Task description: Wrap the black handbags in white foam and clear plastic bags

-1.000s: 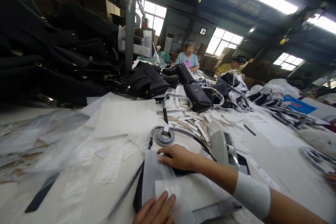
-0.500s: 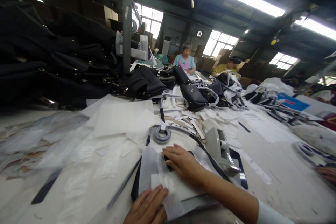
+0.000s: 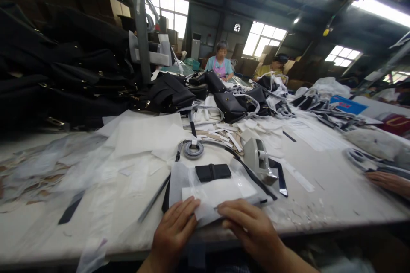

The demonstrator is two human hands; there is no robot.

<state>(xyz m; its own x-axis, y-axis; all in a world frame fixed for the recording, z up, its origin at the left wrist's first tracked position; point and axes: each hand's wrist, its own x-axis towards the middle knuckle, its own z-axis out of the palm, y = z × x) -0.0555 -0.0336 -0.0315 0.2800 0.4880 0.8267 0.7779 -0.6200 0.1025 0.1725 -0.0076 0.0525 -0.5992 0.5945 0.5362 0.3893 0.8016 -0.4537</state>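
My left hand (image 3: 173, 232) lies at the table's near edge, its fingers spread flat on the near left corner of a white wrapping sheet (image 3: 221, 192). My right hand (image 3: 250, 226) rests beside it, fingers bent down on the sheet's near edge. Under the sheet lies a black bag, of which only a black loop piece (image 3: 213, 172) shows at the far side. A thin black strap (image 3: 153, 199) runs out to the left from under the sheet.
A grey tape dispenser (image 3: 260, 160) stands right of the sheet, a tape roll (image 3: 193, 149) behind it. White paper sheets (image 3: 145, 134) lie at left, stacked black bags (image 3: 64, 72) beyond. Two co-workers (image 3: 221, 62) sit at the far end. Another person's hand (image 3: 386, 181) rests at right.
My right hand has drawn back from the far side of the bag to the near edge, uncovering the black loop piece. The view has pulled back and tipped lower.
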